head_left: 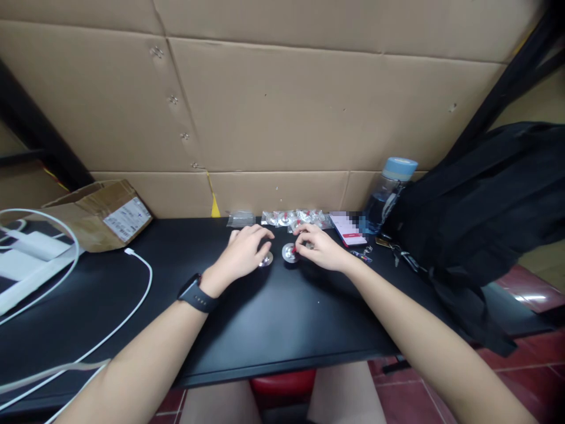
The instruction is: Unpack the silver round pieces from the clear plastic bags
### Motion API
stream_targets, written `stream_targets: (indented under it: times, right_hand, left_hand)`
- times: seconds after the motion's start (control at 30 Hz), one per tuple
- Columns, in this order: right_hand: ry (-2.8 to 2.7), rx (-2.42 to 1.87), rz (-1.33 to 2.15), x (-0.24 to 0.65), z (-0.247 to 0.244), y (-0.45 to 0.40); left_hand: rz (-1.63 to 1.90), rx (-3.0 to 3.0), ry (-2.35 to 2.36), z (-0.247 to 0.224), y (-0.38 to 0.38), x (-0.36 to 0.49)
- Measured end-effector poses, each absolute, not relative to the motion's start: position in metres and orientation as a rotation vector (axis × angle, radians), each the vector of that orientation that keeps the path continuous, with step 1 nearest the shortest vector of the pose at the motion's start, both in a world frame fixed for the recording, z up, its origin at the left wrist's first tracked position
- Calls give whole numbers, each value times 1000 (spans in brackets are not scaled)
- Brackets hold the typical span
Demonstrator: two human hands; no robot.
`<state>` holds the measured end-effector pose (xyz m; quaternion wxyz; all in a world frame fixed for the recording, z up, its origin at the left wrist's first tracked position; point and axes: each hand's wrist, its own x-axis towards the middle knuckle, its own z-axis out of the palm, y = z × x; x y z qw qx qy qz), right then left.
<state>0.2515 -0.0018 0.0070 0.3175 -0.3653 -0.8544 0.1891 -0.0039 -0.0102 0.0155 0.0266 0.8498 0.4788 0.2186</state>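
On the black table, a small silver disc with a red knob (289, 254) lies in front of my right hand (320, 247). My right thumb and fingers are closed around its red part. To the left, a second silver disc (266, 259) sits by the thumb of my left hand (242, 250). The left thumb and curved fingers are apart; whether the thumb touches that disc is hard to see. Behind both hands is a row of clear packets (285, 218) with silver and red pieces inside. Flat clear bags (241, 219) lie left of the row.
A phone (351, 229), a bottle with a blue lid (388, 191), keys (397, 254) and a black backpack (485, 194) stand or lie to the right. At left are a cardboard box (92, 218) and a white cable (148, 288). A cardboard wall (282, 106) closes the back.
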Motion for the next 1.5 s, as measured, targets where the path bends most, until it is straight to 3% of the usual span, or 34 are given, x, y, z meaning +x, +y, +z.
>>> stream_targets:
  times: [0.23,0.57,0.7,0.8,1.2,1.5]
  right_hand:
    - [-2445,-1073,375,273,6,11]
    - [-2545,-1274,323,293,-2,22]
    - [-2536,-1311,360,292,-2,25]
    - [-2501,-1348,392,292,-1,26]
    - [-2503,-1383,317,295,1,28]
    - [-2610,-1402,449,303,7,30]
  left_hand:
    - [329,2563,1264,24,0,-28]
    - [399,2485,1124,19,-3,-18]
    - [538,2483,1489,21,12,-45]
    - [311,2419,1808,20,24,-70]
    - [305,2495,1708,5,26,-55]
    - [343,2594,1627,1,25,-52]
